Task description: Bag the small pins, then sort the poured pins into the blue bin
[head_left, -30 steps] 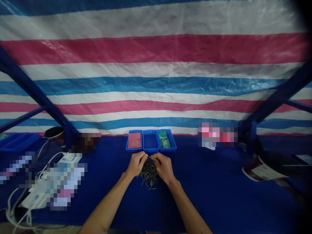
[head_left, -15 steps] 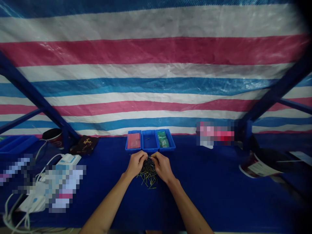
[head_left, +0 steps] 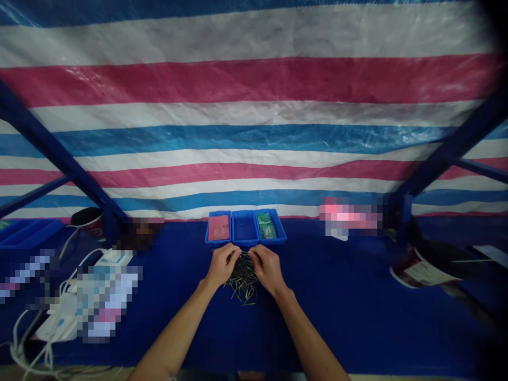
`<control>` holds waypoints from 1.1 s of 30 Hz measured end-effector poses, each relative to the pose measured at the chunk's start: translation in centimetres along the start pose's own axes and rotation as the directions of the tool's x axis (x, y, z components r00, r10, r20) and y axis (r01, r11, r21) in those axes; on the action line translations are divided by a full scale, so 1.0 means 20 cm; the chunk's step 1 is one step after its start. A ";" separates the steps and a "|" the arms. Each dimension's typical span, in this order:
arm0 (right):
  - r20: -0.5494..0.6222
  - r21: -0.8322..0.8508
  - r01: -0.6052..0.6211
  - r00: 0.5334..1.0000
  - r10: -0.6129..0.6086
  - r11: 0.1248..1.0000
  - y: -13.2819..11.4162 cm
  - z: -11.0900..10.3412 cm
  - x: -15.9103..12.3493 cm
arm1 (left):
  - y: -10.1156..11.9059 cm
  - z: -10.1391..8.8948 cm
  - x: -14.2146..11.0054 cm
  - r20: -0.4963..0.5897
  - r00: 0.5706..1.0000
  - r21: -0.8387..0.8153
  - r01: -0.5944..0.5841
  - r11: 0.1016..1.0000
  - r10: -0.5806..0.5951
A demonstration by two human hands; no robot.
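Note:
A loose pile of thin, brass-coloured and dark metal sticks (head_left: 243,280), screw- or nail-like, lies on the blue tabletop. My left hand (head_left: 223,263) is closed in a pinch over the pile's far left side. Opposite it, my right hand (head_left: 266,267) is pinched too, its fingertips a small distance from the left ones. A thin, pale metal stick (head_left: 245,253) seems to span the fingertips of both hands; its exact kind is too small to tell. Just beyond the hands stands a blue three-part tray (head_left: 245,244), with a pink packet (head_left: 219,227) at left and a green packet (head_left: 266,225) at right.
At left lie a white power strip (head_left: 59,320) and its cables (head_left: 18,338). A dark cup (head_left: 88,222) stands behind them, and a dark red-and-white tub (head_left: 420,269) at right. Blue slanted frame bars flank the table; a striped sheet (head_left: 254,114) hangs behind.
The fingertips of my two hands have parted slightly, the right hand shifting a little to the right. Both hands stay pinched above the pile.

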State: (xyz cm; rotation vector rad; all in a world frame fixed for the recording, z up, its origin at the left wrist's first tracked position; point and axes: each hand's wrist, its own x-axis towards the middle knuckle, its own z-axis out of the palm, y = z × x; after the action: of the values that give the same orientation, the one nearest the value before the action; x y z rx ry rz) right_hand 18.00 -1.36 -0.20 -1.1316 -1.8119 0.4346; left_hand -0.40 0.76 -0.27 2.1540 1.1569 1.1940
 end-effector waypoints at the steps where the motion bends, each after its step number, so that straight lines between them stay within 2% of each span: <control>1: -0.020 0.015 0.005 1.000 -0.005 1.000 0.00 0.00 0.00 | 0.00 0.00 0.00 -0.010 1.000 0.003 0.004 1.000 -0.004; 7: -0.111 0.039 0.027 0.994 -0.023 0.999 0.02 0.02 0.00 | 0.00 0.00 0.00 -0.045 0.999 -0.001 0.011 1.000 -0.011; 14: -0.154 0.038 0.043 0.987 -0.037 0.998 0.00 0.01 0.00 | 0.01 0.00 -0.01 -0.068 0.998 -0.008 0.009 1.000 -0.010; 17: -0.204 0.015 0.053 0.978 -0.049 0.998 -0.02 -0.01 0.01 | -0.01 0.00 -0.01 -0.125 0.991 -0.047 0.042 0.998 -0.047; 20: -0.291 -0.060 0.040 0.955 -0.056 0.997 -0.05 -0.04 0.06 | -0.03 -0.01 -0.01 -0.210 0.972 -0.100 0.082 0.992 -0.102; 23: -0.355 -0.155 0.019 0.932 -0.074 0.988 -0.07 -0.06 0.17 | -0.04 -0.03 -0.01 -0.251 0.958 -0.123 0.111 0.986 -0.139; 26: -0.292 -0.252 0.033 0.950 -0.108 0.967 -0.07 -0.08 0.28 | -0.03 -0.03 0.00 -0.265 0.951 -0.141 0.124 0.982 -0.158; 28: -0.246 -0.284 0.021 0.965 -0.094 0.958 -0.07 -0.09 0.30 | -0.03 -0.03 0.00 -0.270 0.949 -0.147 0.127 0.981 -0.164; 30: -0.197 -0.270 0.010 0.978 -0.065 0.963 -0.07 -0.11 0.25 | -0.04 -0.03 0.00 -0.278 0.945 -0.154 0.133 0.979 -0.172; 33: -0.121 -0.220 -0.042 0.993 0.015 0.975 -0.08 -0.15 0.08 | -0.05 -0.02 0.00 -0.283 0.941 -0.173 0.142 0.975 -0.187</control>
State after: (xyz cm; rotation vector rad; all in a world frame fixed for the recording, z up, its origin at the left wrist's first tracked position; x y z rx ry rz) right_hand 19.44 -1.26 3.22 -1.3099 -1.7732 0.1787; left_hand -1.21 1.34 -0.72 1.7689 1.2952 1.5133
